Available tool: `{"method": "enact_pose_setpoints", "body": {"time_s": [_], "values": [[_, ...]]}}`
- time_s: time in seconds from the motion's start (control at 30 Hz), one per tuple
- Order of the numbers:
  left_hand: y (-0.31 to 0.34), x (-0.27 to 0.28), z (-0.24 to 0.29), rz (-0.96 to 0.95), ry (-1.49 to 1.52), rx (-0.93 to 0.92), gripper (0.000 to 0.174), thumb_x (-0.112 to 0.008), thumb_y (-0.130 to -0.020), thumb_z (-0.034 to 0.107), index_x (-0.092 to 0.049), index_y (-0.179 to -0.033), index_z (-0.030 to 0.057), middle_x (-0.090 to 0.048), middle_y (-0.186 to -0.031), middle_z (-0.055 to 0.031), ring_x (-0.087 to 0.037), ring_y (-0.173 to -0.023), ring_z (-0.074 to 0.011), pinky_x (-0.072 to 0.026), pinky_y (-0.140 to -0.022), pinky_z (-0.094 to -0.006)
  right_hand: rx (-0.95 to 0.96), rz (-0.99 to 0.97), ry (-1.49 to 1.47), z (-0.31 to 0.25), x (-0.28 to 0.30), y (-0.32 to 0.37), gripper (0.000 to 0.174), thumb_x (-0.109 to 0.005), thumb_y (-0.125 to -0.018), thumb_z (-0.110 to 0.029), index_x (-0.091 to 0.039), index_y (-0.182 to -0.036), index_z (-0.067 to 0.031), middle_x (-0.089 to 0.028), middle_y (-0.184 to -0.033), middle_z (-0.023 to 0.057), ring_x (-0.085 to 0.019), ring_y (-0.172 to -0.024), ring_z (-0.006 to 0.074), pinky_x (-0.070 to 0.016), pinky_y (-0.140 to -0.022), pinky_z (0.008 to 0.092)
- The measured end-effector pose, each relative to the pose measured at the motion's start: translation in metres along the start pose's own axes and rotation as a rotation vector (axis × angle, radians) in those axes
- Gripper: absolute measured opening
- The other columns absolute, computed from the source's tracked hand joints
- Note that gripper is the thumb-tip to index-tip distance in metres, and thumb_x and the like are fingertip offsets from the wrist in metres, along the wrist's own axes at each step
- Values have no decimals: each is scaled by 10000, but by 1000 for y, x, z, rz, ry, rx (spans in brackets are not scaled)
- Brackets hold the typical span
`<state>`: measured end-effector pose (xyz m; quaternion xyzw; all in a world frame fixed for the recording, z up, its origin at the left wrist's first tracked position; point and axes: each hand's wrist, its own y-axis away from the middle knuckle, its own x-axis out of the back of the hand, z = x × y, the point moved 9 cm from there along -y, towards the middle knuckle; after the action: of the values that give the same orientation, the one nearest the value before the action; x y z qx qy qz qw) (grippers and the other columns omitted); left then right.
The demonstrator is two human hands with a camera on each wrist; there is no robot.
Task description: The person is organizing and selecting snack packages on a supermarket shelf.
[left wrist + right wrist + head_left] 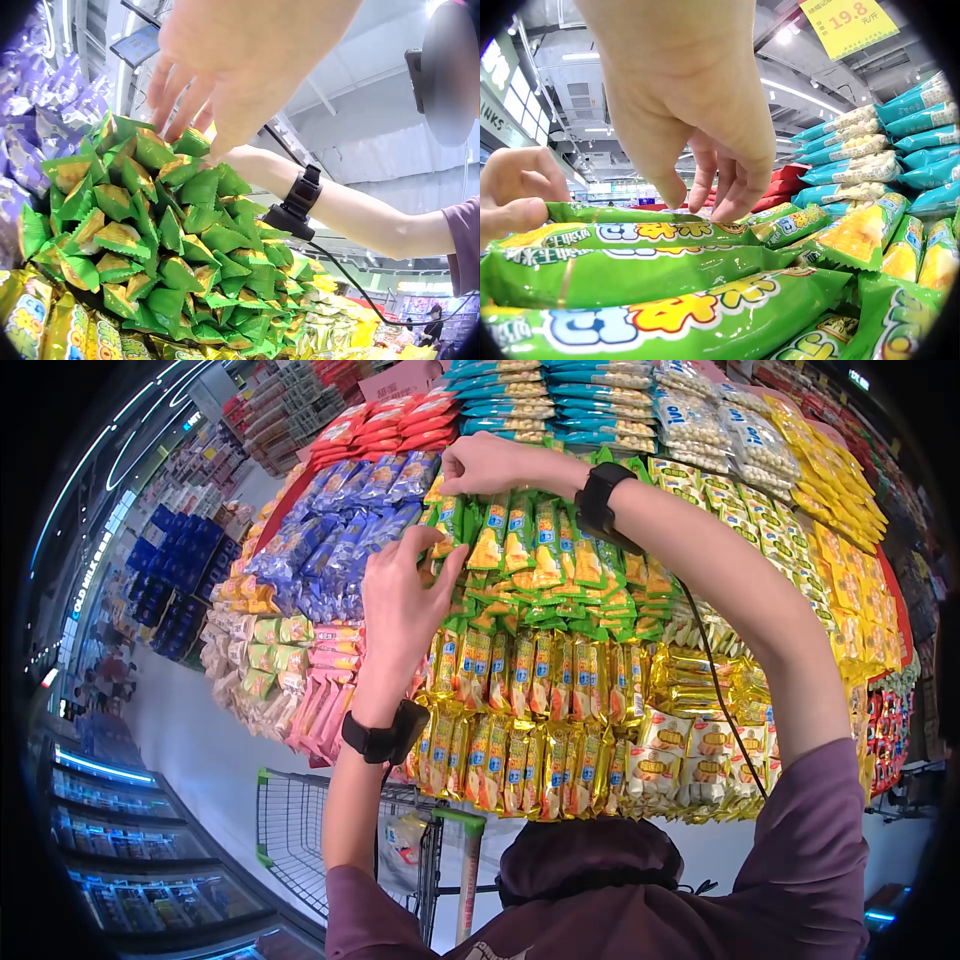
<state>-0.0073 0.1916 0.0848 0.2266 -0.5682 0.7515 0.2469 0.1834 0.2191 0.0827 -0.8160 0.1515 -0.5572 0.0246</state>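
Rows of green snack packets with corn pictures point(547, 545) lie piled at the middle of the display. My left hand point(402, 605) is at the left of this pile, thumb and forefinger on either side of the end of one green packet point(630, 215). From above, my right hand point(694, 105) reaches down with bent fingers, its fingertips right at the top of the same packet near its other end. A gap shows between the right thumb and the fingers. More green packets point(667, 315) lie flat in front. In the left wrist view, stacked packet ends point(172, 240) fill the space below the left hand.
Purple packets point(345, 510) lie left of the green ones, gold packets point(530, 680) below, and teal bags point(600, 405) behind. A shopping cart point(290, 820) stands at the lower left. A black cable point(715, 670) runs from the right wrist camera.
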Motion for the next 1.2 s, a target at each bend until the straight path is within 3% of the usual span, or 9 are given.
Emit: {"method": "enact_pose_setpoints", "body": {"time_s": [0.27, 0.47, 0.67, 0.7, 0.83, 0.93, 1.03, 1.2], "values": [[6, 1, 16, -44, 0, -125, 268, -776, -848, 214, -723, -1052, 49, -740, -988, -121, -673, -957, -287, -486, -874, -389, 60, -27, 110, -2, 8, 20, 364, -692, -881, -373, -694, -981, -22, -732, -882, 130, -702, -835, 260, -543, -776, 396], [2, 0, 21, -61, 35, -169, 254, -750, -867, 215, -724, -1053, 43, -727, -1074, -136, -665, -994, -294, -486, -885, -397, 129, -7, 64, -13, 18, 34, 330, -685, -881, -339, -706, -978, -24, -727, -841, 130, -702, -790, 261, -547, -744, 388], [2, -10, 18, -108, 76, -124, 322, -730, -890, 227, -689, -1147, 38, -712, -1141, -157, -657, -1034, -336, -480, -932, -420, 118, 5, 111, -6, 8, 30, 309, -695, -873, -316, -711, -968, -22, -719, -805, 128, -702, -765, 268, -550, -739, 378], [3, -14, 12, -193, 107, -43, 371, -697, -906, 194, -653, -1239, 37, -688, -1220, -169, -646, -1078, -336, -478, -946, -419, 146, 18, 141, -9, 13, 31, 318, -692, -877, -334, -715, -979, -33, -723, -825, 122, -705, -784, 264, -548, -742, 378], [7, -13, 6, -199, 229, -16, 508, -671, -879, 108, -570, -1374, 50, -666, -1244, -186, -620, -1079, -323, -479, -939, -410, 89, -38, 75, -3, 10, 31, 329, -698, -875, -363, -722, -1021, -70, -732, -917, 121, -702, -864, 248, -543, -784, 381], [16, -25, -7, -314, 132, 8, 553, -681, -858, 140, -536, -1380, 33, -639, -1228, -212, -572, -1155, -376, -417, -1039, -452, 75, -45, 60, 0, 9, 31, 355, -695, -880, -387, -721, -1045, -73, -732, -937, 124, -700, -877, 246, -541, -798, 382], [14, -23, -3, -247, 78, -65, 547, -708, -830, 39, -588, -1364, 60, -668, -1206, -168, -618, -1012, -291, -510, -862, -375, 59, -19, 58, 1, 10, 32, 378, -685, -890, -406, -721, -1054, -68, -734, -951, 125, -701, -880, 248, -544, -800, 383], [13, -21, -3, -228, 76, -86, 531, -673, -848, 1, -608, -1362, 116, -657, -1244, -141, -619, -1049, -283, -529, -852, -358, 94, -38, 41, -2, 7, 31, 396, -680, -893, -415, -718, -1054, -55, -736, -964, 129, -704, -881, 255, -551, -804, 386]]}}
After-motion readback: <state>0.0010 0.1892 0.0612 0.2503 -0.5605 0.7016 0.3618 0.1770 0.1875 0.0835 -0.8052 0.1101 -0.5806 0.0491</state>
